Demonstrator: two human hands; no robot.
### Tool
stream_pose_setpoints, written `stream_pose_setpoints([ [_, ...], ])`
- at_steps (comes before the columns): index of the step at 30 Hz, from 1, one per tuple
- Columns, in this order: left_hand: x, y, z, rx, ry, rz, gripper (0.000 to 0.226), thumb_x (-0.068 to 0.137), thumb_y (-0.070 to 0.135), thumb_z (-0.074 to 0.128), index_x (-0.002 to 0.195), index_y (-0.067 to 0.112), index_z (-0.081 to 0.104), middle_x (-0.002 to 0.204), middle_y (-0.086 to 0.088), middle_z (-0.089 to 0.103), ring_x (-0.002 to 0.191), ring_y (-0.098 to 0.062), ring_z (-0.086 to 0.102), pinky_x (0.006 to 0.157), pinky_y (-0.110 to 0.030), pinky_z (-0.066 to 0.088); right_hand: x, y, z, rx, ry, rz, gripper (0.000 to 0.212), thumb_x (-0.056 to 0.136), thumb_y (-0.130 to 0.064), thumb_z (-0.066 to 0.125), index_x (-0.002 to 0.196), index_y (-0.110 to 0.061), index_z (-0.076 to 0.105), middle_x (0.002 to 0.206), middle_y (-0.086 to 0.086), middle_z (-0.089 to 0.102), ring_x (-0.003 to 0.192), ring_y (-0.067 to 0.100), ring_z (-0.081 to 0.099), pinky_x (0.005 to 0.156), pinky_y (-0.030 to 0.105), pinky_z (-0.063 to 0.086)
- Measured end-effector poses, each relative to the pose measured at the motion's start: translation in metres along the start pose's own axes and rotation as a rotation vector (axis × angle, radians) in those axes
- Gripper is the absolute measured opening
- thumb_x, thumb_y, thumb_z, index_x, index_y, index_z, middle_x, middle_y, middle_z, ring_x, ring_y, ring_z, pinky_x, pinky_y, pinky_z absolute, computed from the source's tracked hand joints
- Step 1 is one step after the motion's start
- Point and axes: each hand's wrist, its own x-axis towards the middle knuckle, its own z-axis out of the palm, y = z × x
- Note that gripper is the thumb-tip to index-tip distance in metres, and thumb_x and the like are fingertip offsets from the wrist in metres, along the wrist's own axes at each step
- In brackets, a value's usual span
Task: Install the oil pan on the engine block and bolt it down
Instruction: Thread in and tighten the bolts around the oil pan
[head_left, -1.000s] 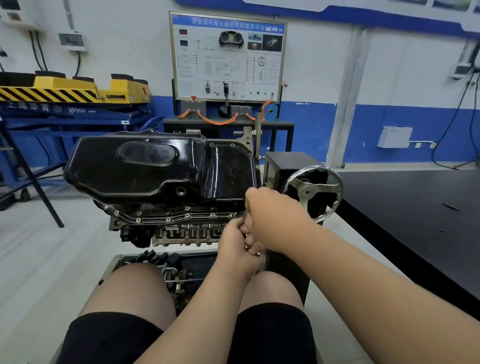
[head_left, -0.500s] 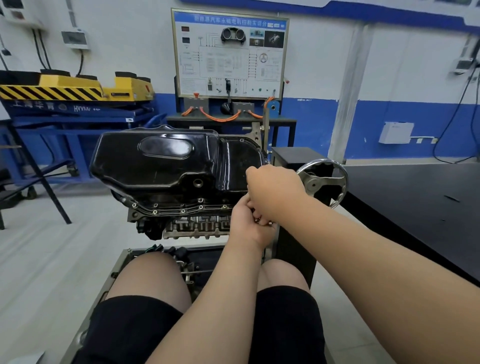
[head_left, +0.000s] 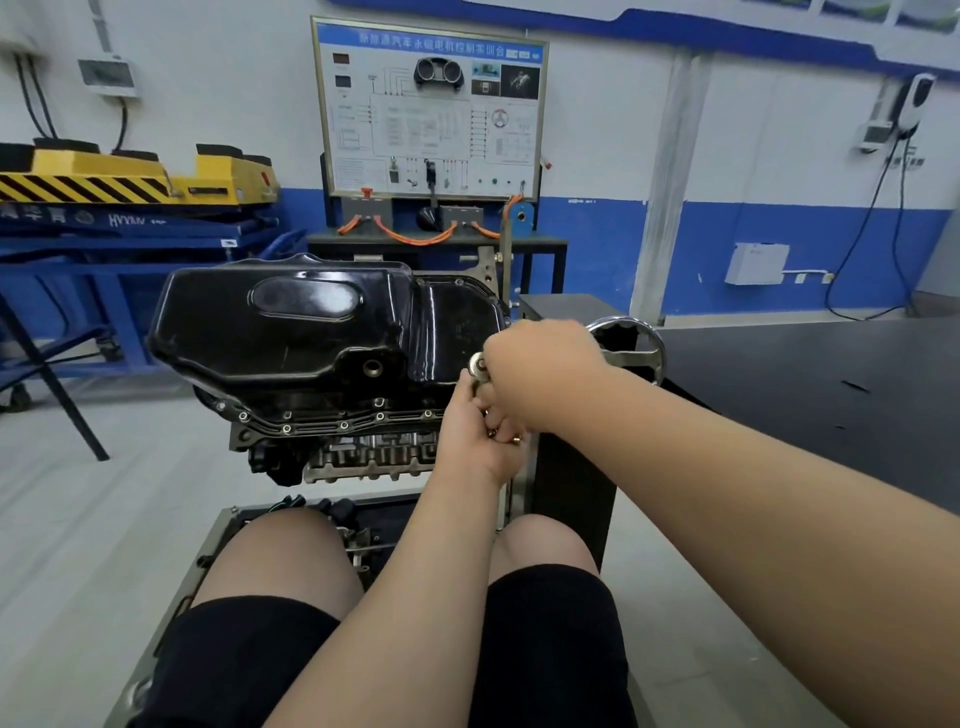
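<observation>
The glossy black oil pan (head_left: 291, 332) sits on the upturned engine block (head_left: 363, 452), held on a stand. Several bolts (head_left: 344, 426) line its front flange. My right hand (head_left: 540, 369) is curled round a silver ratchet (head_left: 476, 364) at the pan's right front corner. Just below it, my left hand (head_left: 478, 441) is cupped and holds small bolts, brass-coloured bits showing between the fingers. The tool's handle and the corner bolt are hidden by my hands.
A steel handwheel (head_left: 649, 353) on the black stand column (head_left: 571, 467) sits right behind my right hand. A dark workbench (head_left: 831, 395) runs along the right. My knees are under the engine above a parts tray (head_left: 358, 535). A training panel (head_left: 431, 114) and a blue-yellow lift (head_left: 119, 208) stand behind.
My head has shifted, so the engine sits further right in view. My right hand has lifted slightly and the ratchet head now shows; my left hand stays cupped beneath it.
</observation>
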Motion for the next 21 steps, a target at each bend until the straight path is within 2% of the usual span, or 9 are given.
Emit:
stream_pose_setpoints([
  [2, 0.001, -0.001, 0.0, -0.002, 0.004, 0.005, 0.058, 0.093, 0.039, 0.054, 0.04, 0.019, 0.047, 0.041, 0.009, 0.032, 0.032, -0.006, 0.021, 0.033, -0.017, 0.017, 0.002, 0.002, -0.003, -0.242, 0.118, -0.2, 0.015, 0.092, -0.022, 0.054, 0.104, -0.017, 0.06, 0.092, 0.002, 0.056, 0.092, 0.022, 0.049, 0.074, 0.037, 0.039],
  [4, 0.0, -0.001, 0.001, -0.001, 0.029, 0.008, 0.057, 0.092, 0.04, 0.055, 0.041, 0.018, 0.046, 0.042, 0.008, 0.032, 0.033, -0.006, 0.02, 0.032, -0.018, 0.014, 0.005, 0.004, -0.003, -0.325, 0.179, -0.329, 0.021, 0.091, -0.019, 0.053, 0.112, -0.017, 0.058, 0.105, 0.004, 0.059, 0.102, 0.024, 0.049, 0.082, 0.036, 0.037],
  [6, -0.003, 0.002, 0.001, 0.008, 0.028, -0.002, 0.058, 0.093, 0.042, 0.053, 0.041, 0.018, 0.045, 0.041, 0.009, 0.033, 0.032, -0.006, 0.022, 0.032, -0.018, 0.015, 0.004, 0.002, -0.002, -0.233, 0.181, -0.292, 0.013, 0.092, -0.023, 0.051, 0.098, -0.018, 0.061, 0.084, 0.0, 0.059, 0.083, 0.021, 0.054, 0.078, 0.035, 0.037],
  [8, -0.007, 0.003, 0.001, 0.042, 0.027, -0.004, 0.059, 0.094, 0.04, 0.051, 0.04, 0.016, 0.05, 0.041, 0.005, 0.042, 0.03, -0.008, 0.034, 0.032, -0.014, 0.025, 0.002, -0.001, 0.002, -0.072, 0.141, -0.126, 0.03, 0.093, -0.039, 0.047, 0.073, -0.018, 0.055, 0.062, -0.002, 0.045, 0.056, 0.018, 0.046, 0.062, 0.033, 0.036],
  [11, -0.011, 0.002, 0.006, 0.07, -0.011, 0.026, 0.053, 0.09, 0.028, 0.051, 0.04, 0.012, 0.058, 0.043, -0.001, 0.051, 0.034, -0.014, 0.051, 0.04, -0.017, 0.044, 0.004, -0.004, 0.008, 0.055, 0.079, 0.065, 0.048, 0.092, -0.053, 0.039, 0.058, -0.019, 0.039, 0.06, 0.0, 0.043, 0.052, 0.018, 0.044, 0.051, 0.03, 0.041],
  [14, -0.01, 0.004, 0.006, -0.017, -0.105, 0.002, 0.057, 0.095, 0.024, 0.043, 0.038, 0.018, 0.045, 0.038, 0.007, 0.032, 0.029, -0.007, 0.027, 0.032, -0.014, 0.022, 0.005, 0.001, 0.004, -0.087, 0.105, -0.061, 0.033, 0.094, -0.038, 0.043, 0.074, -0.015, 0.056, 0.064, -0.002, 0.047, 0.055, 0.015, 0.042, 0.054, 0.031, 0.038],
  [16, -0.009, 0.006, 0.004, -0.019, -0.112, -0.03, 0.053, 0.095, 0.031, 0.047, 0.044, 0.019, 0.047, 0.041, 0.009, 0.031, 0.031, -0.005, 0.022, 0.03, -0.017, 0.013, 0.005, 0.009, 0.001, -0.221, 0.184, -0.265, 0.017, 0.094, -0.027, 0.047, 0.094, -0.016, 0.061, 0.082, -0.001, 0.057, 0.073, 0.016, 0.045, 0.066, 0.031, 0.034],
  [18, -0.009, 0.009, 0.003, 0.041, -0.072, -0.079, 0.044, 0.091, 0.036, 0.055, 0.051, 0.02, 0.049, 0.044, 0.01, 0.032, 0.031, -0.005, 0.022, 0.028, -0.018, 0.012, 0.008, 0.016, 0.002, -0.332, 0.266, -0.409, 0.018, 0.092, -0.02, 0.051, 0.107, -0.017, 0.058, 0.1, 0.002, 0.059, 0.095, 0.02, 0.047, 0.076, 0.034, 0.037],
  [21, -0.014, 0.025, 0.002, 0.37, 0.04, -0.058, 0.039, 0.086, 0.043, 0.06, 0.055, 0.021, 0.049, 0.044, 0.011, 0.034, 0.032, -0.005, 0.023, 0.029, -0.015, 0.013, 0.011, 0.017, 0.002, -0.278, 0.271, -0.397, 0.013, 0.091, -0.021, 0.05, 0.102, -0.016, 0.055, 0.085, -0.001, 0.056, 0.087, 0.02, 0.048, 0.076, 0.034, 0.036],
])
